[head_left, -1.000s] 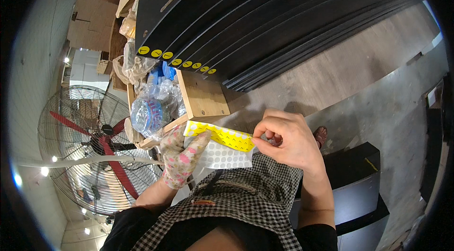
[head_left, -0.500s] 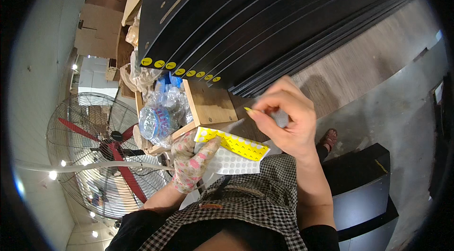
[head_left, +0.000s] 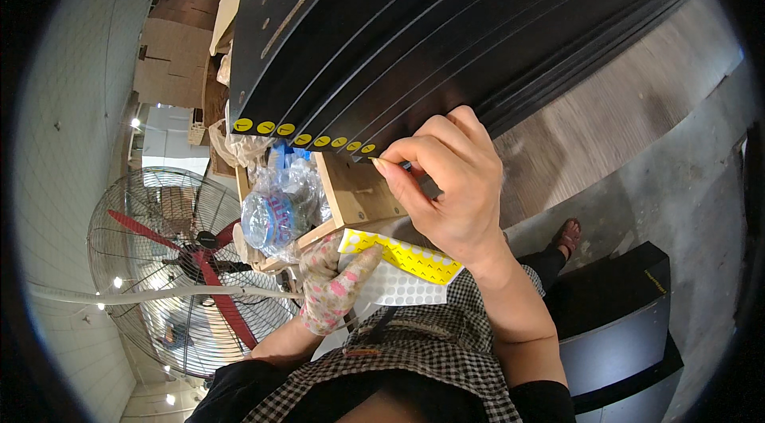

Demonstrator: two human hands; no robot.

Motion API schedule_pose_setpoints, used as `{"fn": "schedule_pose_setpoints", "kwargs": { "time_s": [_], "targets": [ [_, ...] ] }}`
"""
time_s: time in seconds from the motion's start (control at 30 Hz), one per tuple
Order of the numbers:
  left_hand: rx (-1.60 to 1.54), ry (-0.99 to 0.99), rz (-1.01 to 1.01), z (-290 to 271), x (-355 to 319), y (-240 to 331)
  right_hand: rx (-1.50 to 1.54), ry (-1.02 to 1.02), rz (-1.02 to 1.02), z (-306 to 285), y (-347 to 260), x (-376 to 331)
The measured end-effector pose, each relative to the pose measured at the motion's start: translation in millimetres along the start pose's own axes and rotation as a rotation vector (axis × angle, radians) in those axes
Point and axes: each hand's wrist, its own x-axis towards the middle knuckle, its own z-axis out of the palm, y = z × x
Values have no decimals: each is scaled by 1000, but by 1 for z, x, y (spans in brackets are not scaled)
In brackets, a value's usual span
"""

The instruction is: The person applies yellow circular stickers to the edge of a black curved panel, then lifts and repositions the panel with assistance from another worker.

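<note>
Fingers of the R hand point(head_left: 454, 184) are pinched tip to tip, w/ a sliver of yellow, prob. a sticker point(head_left: 374, 159), at the row's R end by the black panels point(head_left: 382, 48). L hand point(head_left: 328, 286), gloved, is closed on the L end of the sticker sheet point(head_left: 402, 265), held low before the checked apron point(head_left: 422, 331). Sheet should be v. light, floppy, easily creased, best gripped by its margin; stickers thin & tacky, best taken by the rim. Panels look stiff, prob. heavy. Counted: 1 sheet, 8 yellow dots point(head_left: 321, 141) on panels, 1 wooden box point(head_left: 362, 188), 1 fan point(head_left: 191, 247); panels too overlapped to count
</note>
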Motion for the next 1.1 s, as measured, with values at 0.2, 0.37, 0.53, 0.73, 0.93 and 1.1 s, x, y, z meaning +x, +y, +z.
{"fn": "schedule_pose_setpoints", "kwargs": {
  "time_s": [0.2,0.37,0.53,0.73,0.93,1.1],
  "targets": [
    [34,54,-16,4,-1,4,-25,4,18,1,-3,0],
    [90,-7,42,0,2,3,-9,54,33,5,-5,2],
    [75,-20,49,-1,2,0,-54,22,66,-2,-7,8],
    [139,17,108,1,1,-2,-64,5,114,-5,-1,10],
    [101,80,159,2,-1,-2,301,-490,408,-68,13,-24],
    [114,85,68,3,0,-2,249,-697,410,-95,-2,-52]
  ]
}}
